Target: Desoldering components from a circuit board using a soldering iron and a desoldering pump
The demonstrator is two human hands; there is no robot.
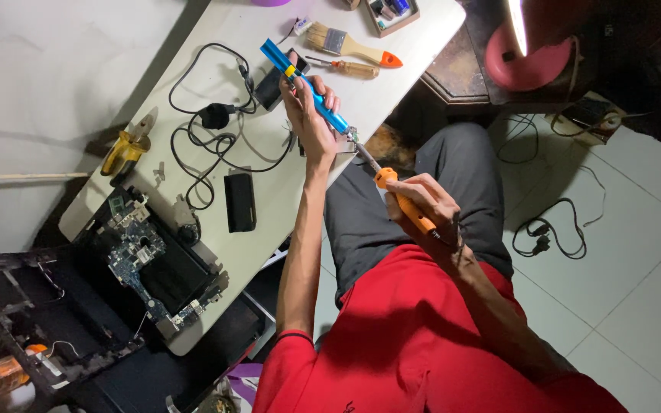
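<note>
Two tools are held, one in each hand, above the near edge of the white table [392, 69]. A blue desoldering pump [304, 86] is gripped by the left hand [309, 115], fingers closed fully round its barrel, with the yellow-banded end pointing to the far left and the nozzle lowered to the right. An orange soldering iron [407, 205] is gripped by the right hand [428, 208], fingers wrapped round the handle, its metal tip raised towards the pump's nozzle. The two tips are seen to meet at a small metal part [352, 139] just off the table edge; whether they touch cannot be told.

On the table, left of the left hand, a black plug [214, 116] with its looped cable and a black block [239, 201] are noted. Yellow pliers [124, 153] lie further left, near the edge. A circuit board [145, 260] rests at the near-left corner, over a dark stripped chassis [32, 321]. At the far side, a paintbrush [350, 44] and a wooden-handled screwdriver [346, 67] lie beside each other. A red lamp base [525, 57] stands on a dark surface to the right.
</note>
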